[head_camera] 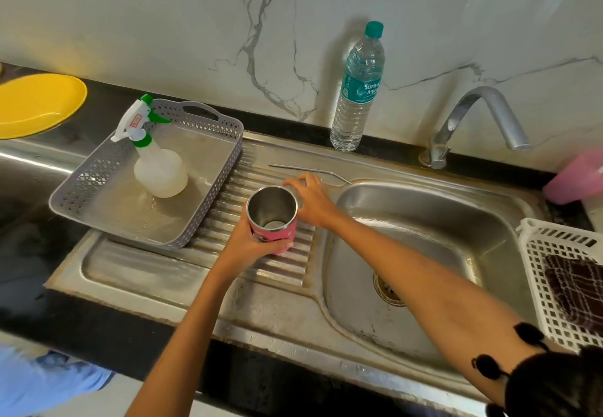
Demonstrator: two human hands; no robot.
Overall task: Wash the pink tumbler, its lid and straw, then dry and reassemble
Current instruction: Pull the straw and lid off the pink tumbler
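Marble wall [163, 24], dark tabletop [98, 331], steel sink [408, 207]. The left hand [253, 242] has its grip wrapped round the pink tumbler [287, 235], which stands upright and lidless on the ribbed drainboard [277, 271]. The right hand [313, 202] is just behind the tumbler; I cannot tell its grip. The straw [310, 173] lies just beyond that hand. A pink thing [574, 178] far right of it is blurred and cut off.
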